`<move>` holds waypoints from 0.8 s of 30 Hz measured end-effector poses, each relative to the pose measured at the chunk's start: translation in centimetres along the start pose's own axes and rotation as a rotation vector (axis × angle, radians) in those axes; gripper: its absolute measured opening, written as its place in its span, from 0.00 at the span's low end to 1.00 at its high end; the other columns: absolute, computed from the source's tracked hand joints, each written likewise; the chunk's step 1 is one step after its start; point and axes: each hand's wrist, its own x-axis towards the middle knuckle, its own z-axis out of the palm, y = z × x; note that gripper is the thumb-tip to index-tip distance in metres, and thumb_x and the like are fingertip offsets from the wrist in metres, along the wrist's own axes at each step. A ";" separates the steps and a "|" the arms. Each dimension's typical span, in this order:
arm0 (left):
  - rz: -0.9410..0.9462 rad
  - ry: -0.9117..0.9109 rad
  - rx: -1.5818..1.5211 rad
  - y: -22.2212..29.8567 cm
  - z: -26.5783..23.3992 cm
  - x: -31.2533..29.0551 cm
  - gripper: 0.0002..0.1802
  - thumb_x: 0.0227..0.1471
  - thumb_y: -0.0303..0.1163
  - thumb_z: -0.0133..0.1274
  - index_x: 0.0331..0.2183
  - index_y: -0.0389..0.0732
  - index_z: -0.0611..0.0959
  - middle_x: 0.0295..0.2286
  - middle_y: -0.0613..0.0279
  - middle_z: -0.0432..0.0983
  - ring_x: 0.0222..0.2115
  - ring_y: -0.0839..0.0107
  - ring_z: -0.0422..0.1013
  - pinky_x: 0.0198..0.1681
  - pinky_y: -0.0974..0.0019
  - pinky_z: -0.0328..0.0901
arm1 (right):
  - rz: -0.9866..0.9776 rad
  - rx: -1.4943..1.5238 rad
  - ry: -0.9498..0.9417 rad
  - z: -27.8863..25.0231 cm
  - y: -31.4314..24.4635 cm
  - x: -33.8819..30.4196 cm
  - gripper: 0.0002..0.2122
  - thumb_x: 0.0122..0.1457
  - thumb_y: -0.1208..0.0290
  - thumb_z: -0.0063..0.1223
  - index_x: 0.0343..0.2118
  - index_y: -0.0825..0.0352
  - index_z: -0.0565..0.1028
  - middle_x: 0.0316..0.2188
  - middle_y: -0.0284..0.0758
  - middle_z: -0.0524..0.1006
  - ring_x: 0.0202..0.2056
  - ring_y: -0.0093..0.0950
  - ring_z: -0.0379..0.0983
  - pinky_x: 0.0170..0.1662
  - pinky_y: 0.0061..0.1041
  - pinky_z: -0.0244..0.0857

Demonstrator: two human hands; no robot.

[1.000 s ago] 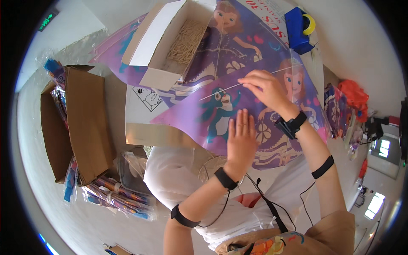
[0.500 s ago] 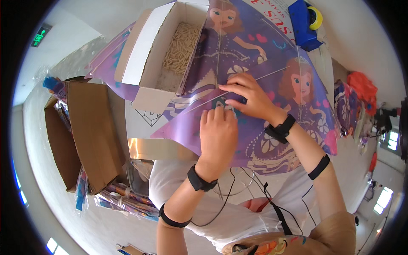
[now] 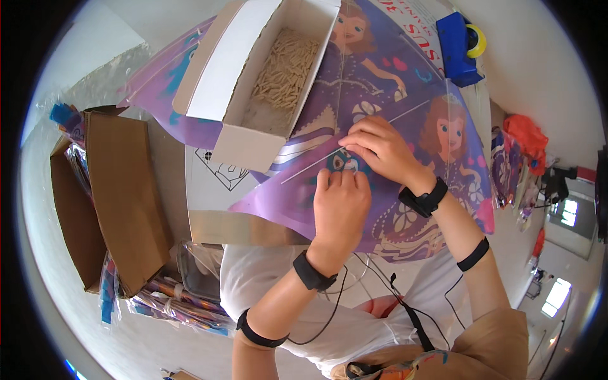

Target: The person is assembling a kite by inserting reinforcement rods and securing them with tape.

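Note:
A purple kite sheet, printed with princess figures, is spread over the work surface before me. Across it, on a slant, runs a thin pale rod. My right hand pinches at the rod where it meets the kite's lengthwise middle line; the fingertips partly hide the spot. Just nearer to me, my left hand rests on the sheet over a dark teal print, fingers curled and pressed together. What lies under those fingertips is hidden.
An uncovered white box with many short tan pieces stands on the kite's far left. A blue tape dispenser with yellow tape sits far right. At left are a brown carton and plastic-wrapped bundles; an orange-red bag lies right.
Both hands appear slightly further right in the picture, as do the box and tape dispenser; the view has shifted a little. My right hand's fingers have drawn closer together on the rod.

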 end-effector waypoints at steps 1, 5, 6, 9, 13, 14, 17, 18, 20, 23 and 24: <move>-0.005 0.020 -0.013 0.1 0.1 0.1 0.06 0.39 0.24 0.54 0.25 0.41 0.75 0.22 0.62 0.69 0.28 0.68 0.70 0.52 0.56 0.60 | -0.004 0.004 -0.005 0.0 -0.2 0.1 0.05 0.50 0.75 0.60 0.31 0.63 0.79 0.30 0.32 0.74 0.37 0.34 0.70 0.42 0.31 0.65; -0.039 -0.020 0.016 0.2 0.6 -0.3 0.04 0.41 0.25 0.54 0.24 0.41 0.74 0.21 0.64 0.69 0.27 0.67 0.70 0.59 0.45 0.55 | 0.071 0.142 -0.035 0.0 -0.6 0.2 0.03 0.52 0.77 0.57 0.30 0.64 0.79 0.30 0.32 0.74 0.35 0.33 0.70 0.40 0.30 0.64; -0.043 -0.021 0.019 0.3 0.7 -0.2 0.04 0.41 0.25 0.54 0.24 0.41 0.74 0.21 0.64 0.69 0.27 0.67 0.70 0.59 0.45 0.55 | 0.102 0.197 -0.037 0.1 -0.5 0.2 0.03 0.52 0.77 0.57 0.30 0.64 0.79 0.30 0.32 0.74 0.35 0.33 0.70 0.39 0.29 0.64; -0.062 -0.069 0.029 0.4 0.8 -0.3 0.04 0.42 0.26 0.54 0.24 0.41 0.75 0.21 0.64 0.69 0.27 0.67 0.70 0.56 0.43 0.59 | 0.121 0.179 -0.036 0.5 -0.5 0.2 0.03 0.53 0.79 0.56 0.30 0.65 0.79 0.30 0.32 0.75 0.36 0.31 0.70 0.41 0.29 0.64; -0.127 -0.053 0.053 0.4 0.4 -0.5 0.08 0.40 0.24 0.55 0.27 0.40 0.74 0.24 0.63 0.70 0.31 0.66 0.72 0.55 0.49 0.61 | 0.119 0.116 -0.059 1.4 -1.4 0.5 0.03 0.53 0.78 0.56 0.31 0.66 0.78 0.30 0.32 0.76 0.36 0.32 0.70 0.43 0.30 0.63; -0.128 -0.044 0.070 0.3 0.3 -0.6 0.08 0.40 0.24 0.55 0.27 0.41 0.75 0.24 0.63 0.70 0.31 0.66 0.71 0.52 0.51 0.63 | 0.118 0.119 -0.061 1.7 -1.6 0.6 0.03 0.53 0.78 0.56 0.31 0.66 0.78 0.30 0.32 0.76 0.36 0.32 0.70 0.43 0.30 0.63; -0.132 -0.060 0.087 0.0 0.2 -0.9 0.06 0.41 0.26 0.55 0.27 0.41 0.76 0.24 0.63 0.70 0.31 0.67 0.71 0.49 0.53 0.65 | 0.054 0.123 -0.043 2.3 -2.3 1.1 0.02 0.53 0.75 0.54 0.29 0.64 0.75 0.29 0.31 0.75 0.35 0.34 0.69 0.43 0.32 0.62; -0.136 -0.085 0.079 -0.3 -0.2 -0.9 0.03 0.43 0.28 0.54 0.26 0.42 0.77 0.24 0.64 0.70 0.31 0.67 0.70 0.48 0.53 0.65 | 0.047 0.121 -0.051 2.3 -2.4 1.2 0.03 0.53 0.75 0.55 0.30 0.64 0.75 0.29 0.31 0.75 0.35 0.34 0.69 0.43 0.32 0.62; -0.146 -0.117 0.024 -1.0 -1.2 -0.8 0.03 0.43 0.27 0.54 0.26 0.42 0.77 0.25 0.63 0.71 0.31 0.67 0.70 0.44 0.56 0.65 | 0.039 0.113 -0.058 2.1 -2.6 1.3 0.03 0.52 0.75 0.55 0.30 0.64 0.75 0.29 0.31 0.75 0.35 0.34 0.68 0.43 0.32 0.62; -0.208 -0.017 -0.011 -2.7 -3.2 -0.1 0.05 0.43 0.27 0.54 0.27 0.41 0.77 0.26 0.60 0.72 0.32 0.64 0.71 0.39 0.60 0.64 | 0.005 0.082 -0.056 1.7 -3.0 0.9 0.06 0.50 0.74 0.58 0.31 0.63 0.75 0.33 0.32 0.74 0.38 0.35 0.69 0.44 0.33 0.62; -0.257 0.118 0.008 -3.3 -3.6 0.1 0.07 0.42 0.27 0.54 0.29 0.40 0.76 0.27 0.59 0.72 0.31 0.61 0.71 0.38 0.60 0.64 | 0.005 0.061 -0.049 1.6 -3.1 0.6 0.07 0.49 0.74 0.59 0.33 0.63 0.75 0.35 0.32 0.74 0.40 0.35 0.69 0.45 0.33 0.62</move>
